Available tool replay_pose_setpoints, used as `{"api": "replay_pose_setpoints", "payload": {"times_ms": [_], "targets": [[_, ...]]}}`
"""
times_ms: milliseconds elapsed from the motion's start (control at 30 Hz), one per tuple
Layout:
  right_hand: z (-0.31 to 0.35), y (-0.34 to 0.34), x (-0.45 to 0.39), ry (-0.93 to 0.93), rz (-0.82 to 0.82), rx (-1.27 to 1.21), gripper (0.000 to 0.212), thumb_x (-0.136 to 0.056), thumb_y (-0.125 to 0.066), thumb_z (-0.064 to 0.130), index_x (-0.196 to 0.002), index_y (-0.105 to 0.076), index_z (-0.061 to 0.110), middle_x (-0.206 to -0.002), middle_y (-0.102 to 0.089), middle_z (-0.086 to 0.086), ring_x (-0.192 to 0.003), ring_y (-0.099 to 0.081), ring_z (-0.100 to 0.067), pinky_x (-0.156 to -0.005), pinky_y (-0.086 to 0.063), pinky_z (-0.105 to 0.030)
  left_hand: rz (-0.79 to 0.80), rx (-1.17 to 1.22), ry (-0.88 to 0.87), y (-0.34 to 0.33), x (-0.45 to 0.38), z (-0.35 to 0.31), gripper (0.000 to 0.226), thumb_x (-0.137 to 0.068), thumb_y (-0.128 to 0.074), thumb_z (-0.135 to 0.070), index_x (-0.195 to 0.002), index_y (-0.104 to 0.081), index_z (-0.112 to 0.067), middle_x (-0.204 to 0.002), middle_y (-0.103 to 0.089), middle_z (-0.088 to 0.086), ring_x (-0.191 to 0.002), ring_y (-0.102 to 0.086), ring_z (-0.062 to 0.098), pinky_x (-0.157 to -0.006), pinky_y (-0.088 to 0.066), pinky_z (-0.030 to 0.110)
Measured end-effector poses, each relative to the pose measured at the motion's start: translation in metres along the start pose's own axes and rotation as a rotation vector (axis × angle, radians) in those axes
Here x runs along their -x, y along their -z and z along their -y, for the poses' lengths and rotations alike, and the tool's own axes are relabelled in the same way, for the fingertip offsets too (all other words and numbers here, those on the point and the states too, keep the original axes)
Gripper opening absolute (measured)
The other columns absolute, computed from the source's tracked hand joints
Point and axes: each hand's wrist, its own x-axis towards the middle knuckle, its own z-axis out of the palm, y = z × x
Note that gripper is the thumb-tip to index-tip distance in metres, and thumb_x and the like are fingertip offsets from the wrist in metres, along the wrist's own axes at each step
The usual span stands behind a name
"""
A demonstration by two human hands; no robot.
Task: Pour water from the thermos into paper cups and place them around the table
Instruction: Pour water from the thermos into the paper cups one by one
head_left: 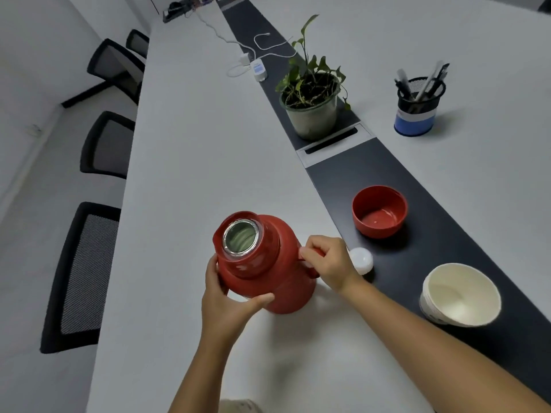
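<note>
Gripping thermos [268,263]: left hand [226,296] body, right hand [328,263] apparently handle.

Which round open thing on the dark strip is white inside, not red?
The paper cup, nearest the camera on the dark strip. It is cream-white inside, while the thermos cap farther along, lying mouth up, is red all over.

The light was soft, cool and rather dim, falling from overhead and casting faint, diffuse shadows beside the pen holder [419,107] and red lid [379,211] on the tabletop [193,144]. A dull sheen lay on the thermos [265,263]. Wide-angle distortion bent the edges, and the whole view was slightly soft, most of all at the far end.
</note>
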Motion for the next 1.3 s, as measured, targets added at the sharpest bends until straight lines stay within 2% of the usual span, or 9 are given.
{"api": "replay_pose_setpoints", "payload": {"times_ms": [133, 267, 367, 500, 667, 767, 900, 1100, 1300], "targets": [[0.005, 0.004, 0.004, 0.028, 0.045, 0.119, 0.039, -0.081, -0.057, 0.004, -0.048, -0.04, 0.019, -0.048, -0.04, 0.004, -0.047, -0.038, -0.004, -0.05, -0.029, -0.016, 0.008, -0.04, -0.006, -0.003, 0.01, -0.006, 0.087, -0.046, -0.082, -0.032, -0.115, -0.033, -0.053, -0.115, -0.05, -0.025, -0.105, -0.053, -0.003, -0.085, -0.041, 0.014], [0.024, 0.019, 0.026, 0.212, 0.052, 0.338, 0.009, -0.082, -0.056, 0.006, -0.082, -0.062, -0.001, -0.079, -0.056, -0.001, -0.075, -0.049, -0.013, -0.069, -0.035, -0.017, -0.143, -0.152, 0.04, -0.018, 0.037, -0.019, 0.078, -0.067, -0.08, -0.02, -0.132, -0.037, -0.02, -0.127, -0.049, -0.005, -0.116, -0.048, 0.014, -0.098, -0.041, 0.033], [0.037, 0.052, 0.057, 0.33, 0.006, 0.478, 0.019, -0.075, -0.053, 0.004, -0.089, -0.062, -0.007, -0.09, -0.063, -0.018, -0.086, -0.054, -0.023, -0.079, -0.039, -0.026, -0.258, -0.188, -0.006, -0.042, 0.072, -0.032, 0.065, -0.075, -0.072, -0.014, -0.131, -0.04, -0.009, -0.124, -0.051, 0.008, -0.113, -0.049, 0.02, -0.092, -0.041, 0.03], [0.047, 0.115, 0.099, 0.366, -0.039, 0.649, 0.023, -0.078, -0.052, 0.012, -0.087, -0.065, -0.005, -0.092, -0.066, -0.02, -0.088, -0.053, -0.019, -0.077, -0.04, -0.023, -0.028, -0.195, -0.164, -0.085, 0.104, -0.049, 0.047, -0.078, -0.068, -0.011, -0.121, -0.051, -0.009, -0.103, -0.056, 0.0, -0.089, -0.052, 0.008, -0.077, -0.044, 0.02], [0.03, 0.184, 0.131, 0.201, -0.067, 0.899, 0.022, -0.075, -0.065, 0.004, -0.096, -0.065, -0.002, -0.105, -0.061, -0.022, -0.101, -0.055, -0.038, -0.083, -0.038, -0.033, 0.313, -0.221, -0.097, -0.15, 0.111, -0.059, 0.061, -0.082, -0.064, -0.026, -0.135, -0.037, -0.017, -0.133, -0.048, 0.001, -0.117, -0.049, 0.013, -0.097, -0.04, 0.025], [0.012, 0.201, 0.137, 0.098, 0.043, 0.946, 0.033, -0.078, -0.064, 0.004, -0.11, -0.061, 0.003, -0.123, -0.053, -0.017, -0.116, -0.046, -0.032, -0.093, -0.032, -0.029, 0.423, -0.146, -0.042, -0.179, 0.106, -0.06, 0.072, -0.075, -0.071, -0.029, -0.136, -0.033, -0.022, -0.139, -0.043, -0.003, -0.126, -0.042, 0.015, -0.102, -0.041, 0.03], [0.005, 0.207, 0.136, 0.179, 0.037, 0.972, 0.029, -0.07, -0.068, -0.007, -0.097, -0.068, 0.002, -0.105, -0.065, -0.019, -0.096, -0.061, -0.035, -0.081, -0.042, -0.03, 0.434, 0.057, -0.102, -0.2, 0.102, -0.062, 0.058, -0.066, -0.078, -0.03, -0.115, -0.046, -0.032, -0.111, -0.056, -0.018, -0.104, -0.052, -0.003, -0.08, -0.04, 0.006], [0.004, 0.222, 0.129, 0.339, 0.085, 1.016, 0.029, -0.051, -0.083, -0.005, -0.074, -0.071, 0.008, -0.084, -0.069, -0.01, -0.078, -0.066, -0.019, -0.068, -0.049, -0.018, 0.404, 0.157, -0.093, -0.214, 0.101, -0.053, 0.065, -0.066, -0.08, -0.024, -0.121, -0.047, -0.029, -0.12, -0.056, -0.014, -0.111, -0.052, 0.002, -0.097, -0.045, 0.023], [0.0, 0.226, 0.136, 0.305, 0.063, 0.958, 0.027, -0.057, -0.078, -0.01, -0.079, -0.07, 0.004, -0.088, -0.069, -0.012, -0.091, -0.052, -0.011, -0.084, -0.039, -0.01, 0.38, 0.15, -0.071, -0.22, 0.109, -0.054, 0.059, -0.065, -0.079, -0.025, -0.115, -0.049, -0.03, -0.114, -0.058, -0.015, -0.106, -0.053, -0.001, -0.095, -0.046, 0.026]]}}
